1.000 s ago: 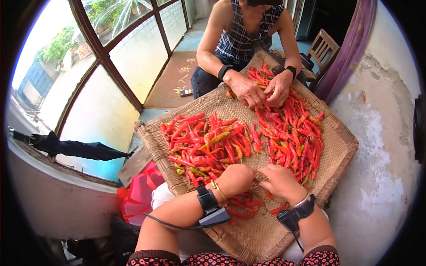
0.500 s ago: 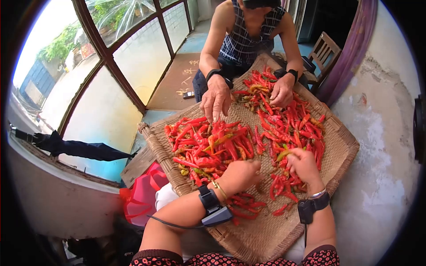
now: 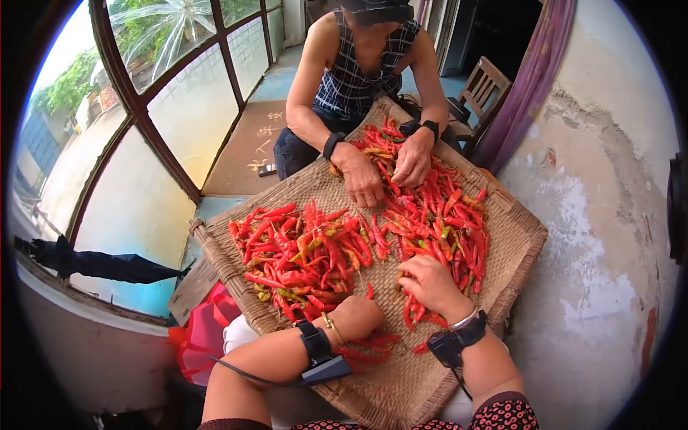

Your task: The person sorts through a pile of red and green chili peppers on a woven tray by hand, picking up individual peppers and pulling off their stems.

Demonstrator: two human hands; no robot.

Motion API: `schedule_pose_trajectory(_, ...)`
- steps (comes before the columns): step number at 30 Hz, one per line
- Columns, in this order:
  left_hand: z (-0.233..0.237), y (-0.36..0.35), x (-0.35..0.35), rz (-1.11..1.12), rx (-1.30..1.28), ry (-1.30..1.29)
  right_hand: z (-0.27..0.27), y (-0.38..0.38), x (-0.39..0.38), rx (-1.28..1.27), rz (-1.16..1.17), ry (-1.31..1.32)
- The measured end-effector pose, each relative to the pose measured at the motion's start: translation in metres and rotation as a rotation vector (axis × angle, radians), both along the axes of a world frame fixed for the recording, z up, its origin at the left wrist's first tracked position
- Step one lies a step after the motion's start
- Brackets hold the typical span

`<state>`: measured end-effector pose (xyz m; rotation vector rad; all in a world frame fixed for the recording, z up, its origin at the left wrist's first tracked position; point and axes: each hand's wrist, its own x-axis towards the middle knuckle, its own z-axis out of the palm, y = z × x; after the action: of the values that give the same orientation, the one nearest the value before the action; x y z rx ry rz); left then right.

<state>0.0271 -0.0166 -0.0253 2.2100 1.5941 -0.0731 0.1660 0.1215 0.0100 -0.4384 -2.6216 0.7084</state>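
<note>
Red chili peppers, a few of them yellow-green, lie in a left heap (image 3: 301,251) and a right heap (image 3: 451,222) on a woven tray (image 3: 430,365). My left hand (image 3: 358,317) is closed at the near edge of the left heap. A single red chili pepper (image 3: 370,290) pokes up at its fingers. Loose peppers (image 3: 369,347) lie under that wrist. My right hand (image 3: 433,285) is over the near end of the right heap, its fingers pinched together. What they hold is hidden. Both wrists carry a bracelet and a strapped device.
Across the tray a person sits with their hands (image 3: 383,172) at the far end of the right heap. A folded umbrella (image 3: 115,265) and a pink bag (image 3: 208,333) are at the left. A wooden chair (image 3: 484,93) stands behind, beside a wall (image 3: 573,215).
The whole view has shifted, so the tray appears farther left. My right hand has moved inward from the right heap. The other person's hand has left the left heap and joined their other hand.
</note>
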Motion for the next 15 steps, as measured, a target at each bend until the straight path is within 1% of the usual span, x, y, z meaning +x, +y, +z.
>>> schedule_pose_trajectory(1,0.001,-0.001,-0.002,0.004,-0.003,0.002,-0.001,-0.002,0.0,-0.064,0.054,-0.082)
schedule_pose_trajectory(2,0.004,0.001,-0.005,0.073,0.048,-0.037,-0.002,-0.004,-0.002,-0.065,0.055,-0.08)
schedule_pose_trajectory(3,0.008,0.004,-0.006,0.136,0.099,-0.079,-0.002,-0.007,-0.002,-0.124,0.056,-0.08)
schedule_pose_trajectory(4,0.018,0.006,-0.007,0.234,0.168,-0.188,-0.001,-0.007,0.0,-0.18,0.054,-0.082)
schedule_pose_trajectory(5,0.027,0.007,-0.011,0.34,0.235,-0.294,0.0,-0.006,0.001,-0.179,0.053,-0.082)
schedule_pose_trajectory(6,0.029,0.009,-0.015,0.393,0.302,-0.398,0.001,-0.007,0.0,-0.305,0.043,-0.061)
schedule_pose_trajectory(7,0.029,0.007,-0.019,0.399,0.299,-0.391,0.001,-0.009,-0.002,-0.433,0.034,-0.039)
schedule_pose_trajectory(8,0.029,0.008,-0.022,0.462,0.301,-0.486,0.0,-0.009,-0.001,-0.577,0.033,-0.023)
schedule_pose_trajectory(9,0.029,0.012,-0.021,0.51,0.299,-0.591,0.003,-0.01,0.001,-0.572,0.013,-0.02)
schedule_pose_trajectory(11,0.029,0.016,-0.017,0.526,0.271,-0.631,0.01,-0.013,-0.001,-0.451,0.025,-0.142)
schedule_pose_trajectory(12,0.029,0.016,-0.018,0.517,0.272,-0.638,0.003,-0.016,-0.002,-0.431,0.014,-0.055)
schedule_pose_trajectory(15,0.029,0.013,-0.017,0.554,0.2,-0.694,-0.003,-0.015,-0.003,-0.468,0.001,-0.004)
